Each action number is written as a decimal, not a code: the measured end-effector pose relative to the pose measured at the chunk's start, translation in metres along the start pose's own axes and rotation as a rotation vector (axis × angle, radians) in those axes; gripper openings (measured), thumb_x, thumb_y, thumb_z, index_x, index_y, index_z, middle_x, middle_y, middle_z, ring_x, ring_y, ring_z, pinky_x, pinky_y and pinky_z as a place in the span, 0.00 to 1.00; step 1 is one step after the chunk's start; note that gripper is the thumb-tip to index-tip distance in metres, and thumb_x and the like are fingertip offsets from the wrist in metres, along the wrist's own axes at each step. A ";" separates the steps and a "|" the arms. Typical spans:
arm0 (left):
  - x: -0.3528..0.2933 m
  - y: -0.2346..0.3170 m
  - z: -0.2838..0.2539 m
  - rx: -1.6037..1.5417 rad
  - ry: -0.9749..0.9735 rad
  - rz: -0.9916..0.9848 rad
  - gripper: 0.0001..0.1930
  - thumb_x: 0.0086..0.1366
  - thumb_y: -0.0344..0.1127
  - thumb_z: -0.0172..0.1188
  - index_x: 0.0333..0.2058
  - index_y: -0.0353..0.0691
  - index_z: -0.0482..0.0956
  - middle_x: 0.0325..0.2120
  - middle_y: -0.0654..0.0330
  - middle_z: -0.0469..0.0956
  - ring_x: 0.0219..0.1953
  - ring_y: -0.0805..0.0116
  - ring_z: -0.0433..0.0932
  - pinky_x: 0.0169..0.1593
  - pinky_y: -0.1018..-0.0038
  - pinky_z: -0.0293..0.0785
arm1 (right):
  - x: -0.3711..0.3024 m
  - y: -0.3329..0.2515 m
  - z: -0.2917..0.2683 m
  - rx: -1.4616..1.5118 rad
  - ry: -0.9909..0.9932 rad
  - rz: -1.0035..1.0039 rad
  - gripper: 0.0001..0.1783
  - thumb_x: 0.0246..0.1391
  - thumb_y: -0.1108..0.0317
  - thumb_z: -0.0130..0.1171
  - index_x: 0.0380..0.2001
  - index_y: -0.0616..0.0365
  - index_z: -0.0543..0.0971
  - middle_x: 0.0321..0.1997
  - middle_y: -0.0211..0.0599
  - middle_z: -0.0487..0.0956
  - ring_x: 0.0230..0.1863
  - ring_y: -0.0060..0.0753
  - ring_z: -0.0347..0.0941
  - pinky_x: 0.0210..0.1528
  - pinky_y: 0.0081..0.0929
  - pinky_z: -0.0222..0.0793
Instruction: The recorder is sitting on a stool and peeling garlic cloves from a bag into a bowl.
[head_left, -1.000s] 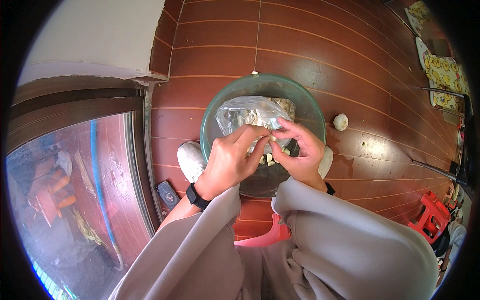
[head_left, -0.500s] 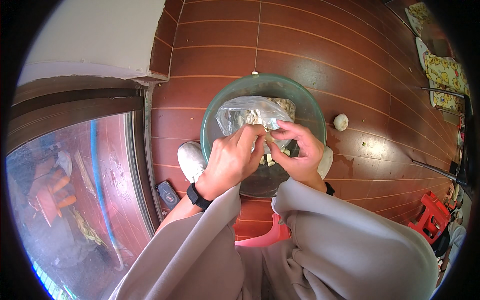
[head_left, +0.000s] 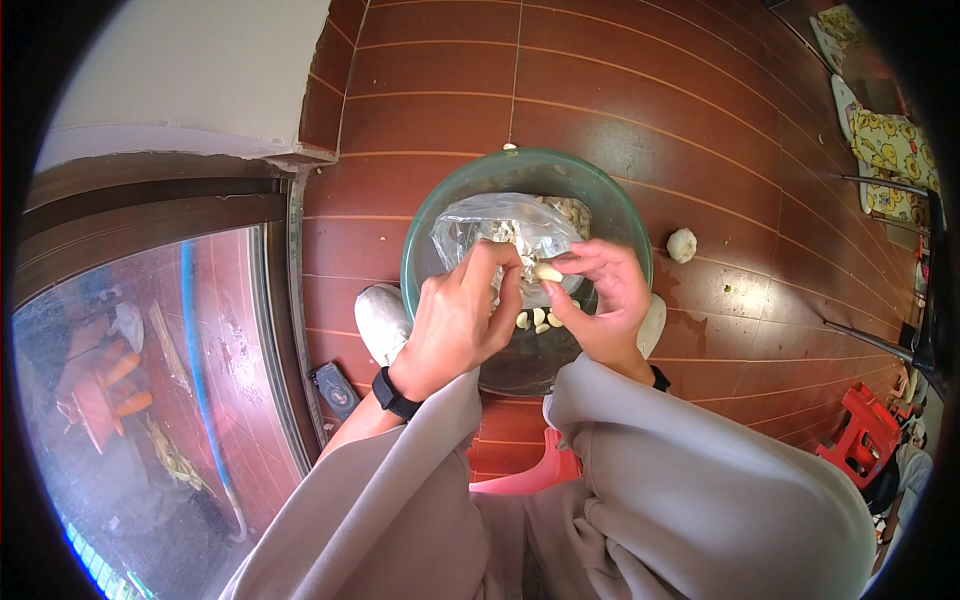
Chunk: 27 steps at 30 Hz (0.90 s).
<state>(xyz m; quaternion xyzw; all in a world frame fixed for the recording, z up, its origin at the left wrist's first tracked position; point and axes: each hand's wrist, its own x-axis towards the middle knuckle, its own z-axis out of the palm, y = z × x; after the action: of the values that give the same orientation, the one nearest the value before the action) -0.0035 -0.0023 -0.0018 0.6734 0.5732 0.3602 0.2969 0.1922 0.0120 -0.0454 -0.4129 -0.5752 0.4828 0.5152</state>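
Over a green, see-through basin (head_left: 425, 210), my right hand (head_left: 612, 305) pinches a pale garlic clove (head_left: 546, 272) between thumb and fingertips. Close beside the clove, my left hand (head_left: 455, 312) has its thumb and forefinger pressed together; whatever is between them is too small to name. A clear plastic bag (head_left: 462, 222) with whitish garlic skins (head_left: 508, 232) in it lies inside the basin, behind my hands. Several peeled cloves (head_left: 540, 320) rest in the basin just below my fingers. More garlic (head_left: 572, 212) shows at the basin's far right, partly covered by the bag.
A whole garlic bulb (head_left: 682, 245) lies on the red tiled floor (head_left: 600, 90) right of the basin. My shoes (head_left: 382, 322) flank the basin. A dark box-like object (head_left: 335, 390) sits by the glass door (head_left: 215, 330) at left. A red plastic stool (head_left: 860, 435) is at far right.
My hands have drawn slightly apart at the fingertips. The clove now shows plainly in my right fingers, where earlier it was mostly hidden between both hands.
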 end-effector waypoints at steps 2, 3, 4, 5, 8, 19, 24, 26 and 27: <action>-0.001 -0.001 -0.005 -0.009 -0.060 -0.019 0.11 0.67 0.23 0.66 0.44 0.36 0.73 0.32 0.50 0.81 0.26 0.45 0.82 0.28 0.58 0.78 | 0.001 -0.003 -0.001 0.025 0.005 0.020 0.29 0.52 0.87 0.75 0.57 0.68 0.75 0.45 0.44 0.87 0.49 0.33 0.87 0.58 0.31 0.83; 0.000 -0.002 -0.006 0.001 -0.075 -0.018 0.10 0.67 0.23 0.66 0.43 0.36 0.73 0.32 0.50 0.81 0.26 0.45 0.82 0.28 0.58 0.78 | 0.001 -0.004 -0.002 0.043 0.002 0.024 0.29 0.53 0.87 0.74 0.57 0.68 0.75 0.46 0.44 0.87 0.50 0.33 0.87 0.58 0.31 0.83; 0.000 -0.003 -0.007 0.010 -0.089 -0.018 0.10 0.67 0.24 0.66 0.42 0.36 0.74 0.31 0.51 0.80 0.26 0.45 0.82 0.28 0.58 0.77 | 0.002 -0.004 -0.002 0.060 -0.001 0.029 0.29 0.53 0.87 0.74 0.57 0.68 0.75 0.46 0.44 0.87 0.50 0.33 0.87 0.58 0.31 0.84; 0.000 -0.003 -0.007 0.019 -0.104 -0.017 0.09 0.67 0.24 0.66 0.41 0.37 0.74 0.31 0.52 0.79 0.26 0.45 0.82 0.28 0.58 0.77 | 0.002 -0.004 -0.003 0.077 -0.004 0.033 0.29 0.54 0.87 0.73 0.57 0.68 0.75 0.47 0.44 0.87 0.51 0.34 0.87 0.58 0.32 0.84; 0.001 -0.001 -0.003 0.048 -0.069 -0.026 0.08 0.67 0.25 0.68 0.40 0.37 0.76 0.31 0.53 0.79 0.26 0.46 0.82 0.28 0.58 0.78 | 0.001 -0.003 -0.002 0.117 0.002 0.052 0.29 0.54 0.88 0.72 0.58 0.68 0.74 0.48 0.45 0.86 0.52 0.35 0.86 0.59 0.33 0.84; 0.005 -0.004 0.004 -0.145 0.043 0.116 0.14 0.64 0.24 0.73 0.47 0.42 0.83 0.44 0.60 0.82 0.39 0.55 0.87 0.34 0.64 0.85 | 0.000 0.001 -0.004 0.104 -0.017 0.014 0.30 0.53 0.88 0.73 0.58 0.68 0.74 0.51 0.45 0.84 0.52 0.35 0.87 0.58 0.33 0.85; 0.004 -0.006 0.002 -0.141 0.019 0.171 0.14 0.63 0.22 0.73 0.45 0.44 0.85 0.43 0.61 0.82 0.37 0.59 0.86 0.33 0.66 0.86 | 0.000 0.002 -0.005 0.075 -0.034 -0.007 0.31 0.52 0.88 0.74 0.58 0.68 0.75 0.52 0.45 0.84 0.52 0.34 0.87 0.57 0.32 0.86; 0.004 -0.007 0.003 -0.147 0.021 0.171 0.13 0.63 0.22 0.73 0.44 0.44 0.85 0.42 0.61 0.82 0.37 0.60 0.86 0.32 0.66 0.86 | -0.001 0.002 -0.006 0.070 -0.039 -0.010 0.31 0.51 0.88 0.74 0.58 0.68 0.75 0.52 0.44 0.84 0.52 0.34 0.87 0.57 0.33 0.86; 0.004 -0.005 0.003 -0.158 0.014 0.148 0.14 0.61 0.20 0.74 0.43 0.42 0.85 0.42 0.59 0.82 0.38 0.59 0.86 0.36 0.66 0.85 | -0.001 0.002 -0.006 0.068 -0.038 -0.012 0.31 0.51 0.88 0.74 0.58 0.68 0.75 0.52 0.44 0.84 0.52 0.34 0.87 0.57 0.33 0.86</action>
<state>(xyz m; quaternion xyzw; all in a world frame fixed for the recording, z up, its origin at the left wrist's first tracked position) -0.0038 0.0025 -0.0073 0.6860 0.4939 0.4298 0.3175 0.1980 0.0124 -0.0476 -0.3824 -0.5708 0.5066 0.5209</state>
